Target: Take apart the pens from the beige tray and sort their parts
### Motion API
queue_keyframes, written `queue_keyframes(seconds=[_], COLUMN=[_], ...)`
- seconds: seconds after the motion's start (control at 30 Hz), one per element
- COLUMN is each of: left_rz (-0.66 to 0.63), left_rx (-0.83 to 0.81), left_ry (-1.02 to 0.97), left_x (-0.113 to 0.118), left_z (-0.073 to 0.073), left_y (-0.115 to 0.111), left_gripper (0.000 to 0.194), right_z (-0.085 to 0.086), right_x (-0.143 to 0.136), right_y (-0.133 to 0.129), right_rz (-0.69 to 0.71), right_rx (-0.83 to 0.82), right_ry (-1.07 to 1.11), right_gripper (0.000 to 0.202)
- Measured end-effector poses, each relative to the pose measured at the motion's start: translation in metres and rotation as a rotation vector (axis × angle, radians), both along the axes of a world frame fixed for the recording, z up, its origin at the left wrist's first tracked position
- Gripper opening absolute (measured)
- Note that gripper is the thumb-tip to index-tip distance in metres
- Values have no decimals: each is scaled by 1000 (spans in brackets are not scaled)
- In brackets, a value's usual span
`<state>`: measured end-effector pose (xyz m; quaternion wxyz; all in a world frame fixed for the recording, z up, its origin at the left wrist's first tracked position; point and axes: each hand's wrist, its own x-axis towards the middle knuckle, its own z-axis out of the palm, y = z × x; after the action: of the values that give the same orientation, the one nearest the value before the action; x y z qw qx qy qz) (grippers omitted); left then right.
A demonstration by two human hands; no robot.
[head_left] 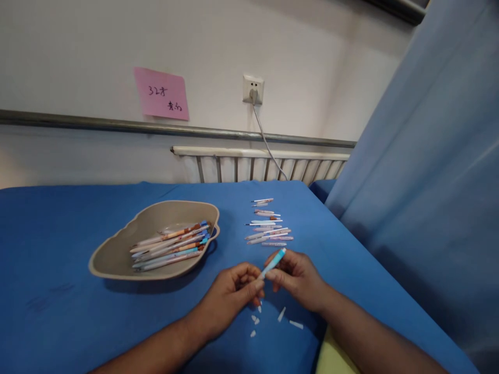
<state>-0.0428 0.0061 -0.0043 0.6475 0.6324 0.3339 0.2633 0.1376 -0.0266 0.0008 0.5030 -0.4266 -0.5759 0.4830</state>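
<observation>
A light-blue pen (273,263) with a white tip at its upper end is held between both hands, tilted up to the right. My left hand (240,286) pinches its lower end between thumb and fingers. My right hand (297,275) is closed around its upper part, thumb against the barrel. Just below the hands lie several small white cone-shaped pieces (255,320) and two longer white tapered pieces, one of them a slim cone (281,314). Beyond the hands, pen parts and refills (268,228) are spread in a loose column.
A beige leaf-shaped basin (113,262) holding several assembled pens (171,246) stands left on the blue-covered table (58,322). Behind are a white bed rail (249,152) and a plugged-in socket (253,89). A blue curtain (429,182) hangs at right.
</observation>
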Motion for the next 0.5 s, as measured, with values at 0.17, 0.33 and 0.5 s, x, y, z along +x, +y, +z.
queue_keyframes(seconds=[0.17,0.33,0.5], left_rz=[193,261,287], left_rx=[36,36,51], left_ry=[8,-4,8], left_x=[-4,-5,-6], left_z=[8,5,3], left_y=[14,22,22], left_gripper=[27,30,30], right_z=[9,-2,-21], right_x=[41,69,54], right_y=[15,22,22], right_rz=[-294,-262,-167], right_rx=[-12,-79,42], right_ry=[-28,-317,-742], right_gripper=[32,21,7])
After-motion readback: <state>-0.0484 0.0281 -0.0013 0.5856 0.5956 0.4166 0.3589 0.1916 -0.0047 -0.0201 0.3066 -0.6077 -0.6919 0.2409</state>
